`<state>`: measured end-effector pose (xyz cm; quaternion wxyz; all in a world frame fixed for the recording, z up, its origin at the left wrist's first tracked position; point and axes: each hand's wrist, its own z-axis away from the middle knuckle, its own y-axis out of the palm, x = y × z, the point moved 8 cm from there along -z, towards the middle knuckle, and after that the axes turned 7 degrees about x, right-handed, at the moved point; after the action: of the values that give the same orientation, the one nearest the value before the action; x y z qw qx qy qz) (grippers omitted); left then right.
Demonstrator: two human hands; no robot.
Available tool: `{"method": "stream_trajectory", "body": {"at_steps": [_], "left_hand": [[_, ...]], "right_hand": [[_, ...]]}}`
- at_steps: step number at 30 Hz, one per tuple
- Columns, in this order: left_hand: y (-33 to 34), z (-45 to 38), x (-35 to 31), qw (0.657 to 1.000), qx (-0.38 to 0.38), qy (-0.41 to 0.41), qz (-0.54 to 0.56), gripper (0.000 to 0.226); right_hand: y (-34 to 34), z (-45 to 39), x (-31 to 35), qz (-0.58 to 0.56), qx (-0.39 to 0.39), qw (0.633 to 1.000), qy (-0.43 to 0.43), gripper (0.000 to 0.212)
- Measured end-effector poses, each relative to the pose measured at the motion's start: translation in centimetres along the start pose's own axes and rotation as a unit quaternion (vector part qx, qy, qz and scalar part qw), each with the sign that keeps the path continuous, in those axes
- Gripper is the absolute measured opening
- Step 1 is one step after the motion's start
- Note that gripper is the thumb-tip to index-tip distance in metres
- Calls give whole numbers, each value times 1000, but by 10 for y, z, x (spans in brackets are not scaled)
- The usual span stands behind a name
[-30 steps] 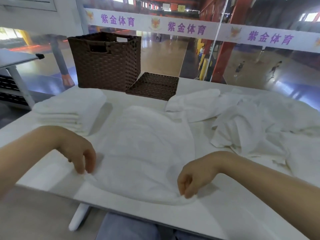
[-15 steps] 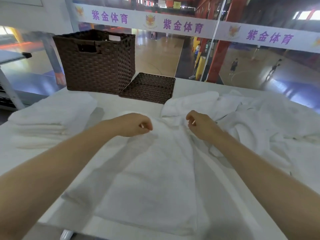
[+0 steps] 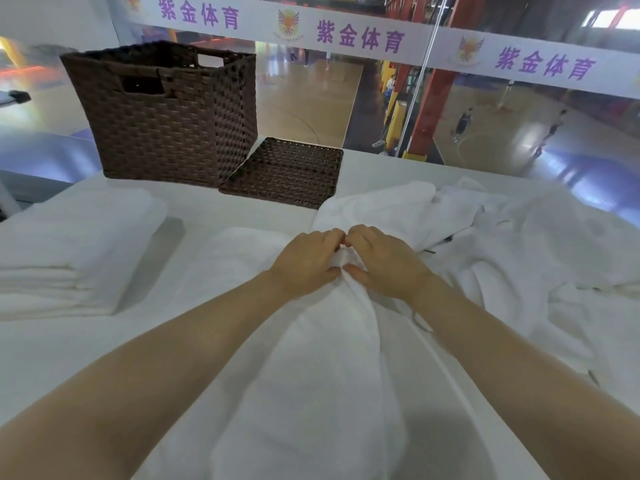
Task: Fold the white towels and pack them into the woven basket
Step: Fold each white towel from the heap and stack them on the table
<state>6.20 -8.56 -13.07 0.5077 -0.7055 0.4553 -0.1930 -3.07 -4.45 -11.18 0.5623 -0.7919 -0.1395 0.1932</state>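
Both hands, left (image 3: 308,261) & right (image 3: 384,261), pinched the rumpled white towel (image 3: 332,368) w/ fingers closed, just in front of the dark brown woven basket (image 3: 166,123); basket's inside wasn't visible.

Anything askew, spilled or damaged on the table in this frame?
Nothing damaged or spilled. The woven basket stands upright, its lid lying flat beside it. Folded towels are stacked neatly at left; the rumpled heap at right is simply unfolded towels. Both hands pinch the towel being folded.
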Motion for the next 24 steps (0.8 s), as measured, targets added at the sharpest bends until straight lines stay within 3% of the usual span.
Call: {"method": "stream_trajectory", "body": {"at_steps": [8,12,16,20,24], "left_hand": [[-3,-11,9,995,-39,-16,87,18],[2,-21,15,986,-15,-51,160,15],[5,-30,22,973,39,-81,212,15],[0,-31,49,980,86,-99,150,21],[-10,-9,105,977,91,-178,74,25]], "right_hand": [[2,-2,-16,18,-28,999,34,27],[8,-1,-32,-54,-16,991,123,20],[17,-1,-55,-300,12,935,190,10],[16,-4,-71,-398,14,886,237,14],[12,-10,-80,-524,24,814,249,15]]}}
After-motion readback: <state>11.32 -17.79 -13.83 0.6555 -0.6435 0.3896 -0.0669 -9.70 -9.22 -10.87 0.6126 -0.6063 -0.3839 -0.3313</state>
